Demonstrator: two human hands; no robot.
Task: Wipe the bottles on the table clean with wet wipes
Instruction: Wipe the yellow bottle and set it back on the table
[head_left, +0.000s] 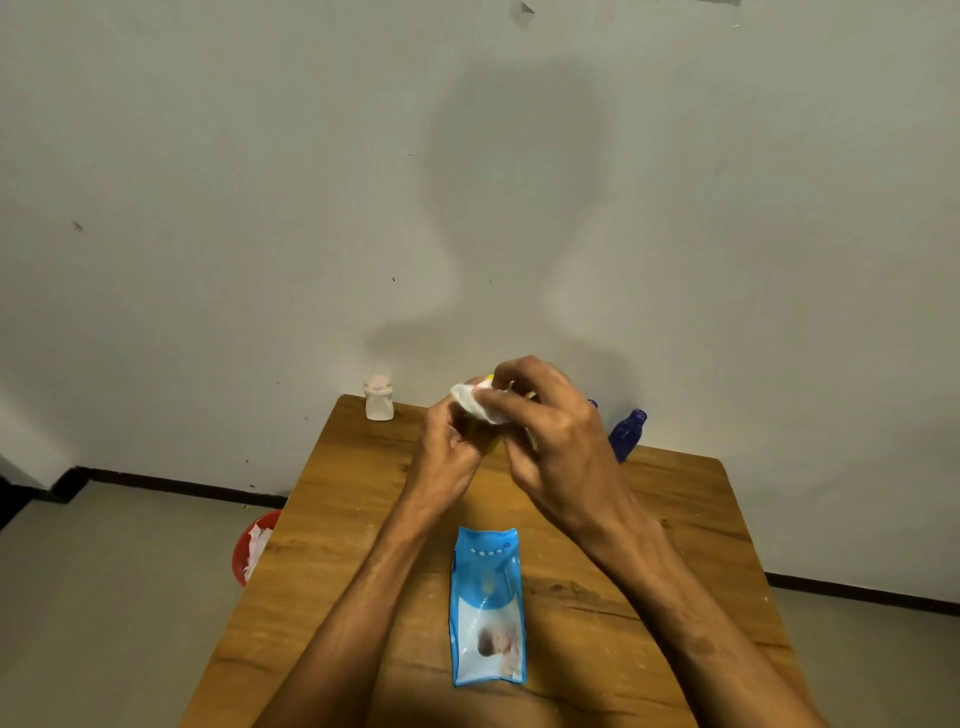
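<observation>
Above the far half of the wooden table (363, 519), my left hand (449, 452) grips a small yellowish bottle (480, 439) that is mostly hidden by my fingers. My right hand (550, 431) pinches a white wet wipe (475, 402) against the bottle's top. A white bottle (379, 398) stands at the far left corner. A blue bottle (627, 434) stands at the far right, and a second blue one (592, 404) peeks out behind my right hand. The blue wet wipes pack (488, 608) lies flat on the table in front of me.
A red bin (249, 545) holding used white wipes sits on the floor beside the table's left edge. A pale wall rises right behind the table's far edge. Grey floor lies on both sides.
</observation>
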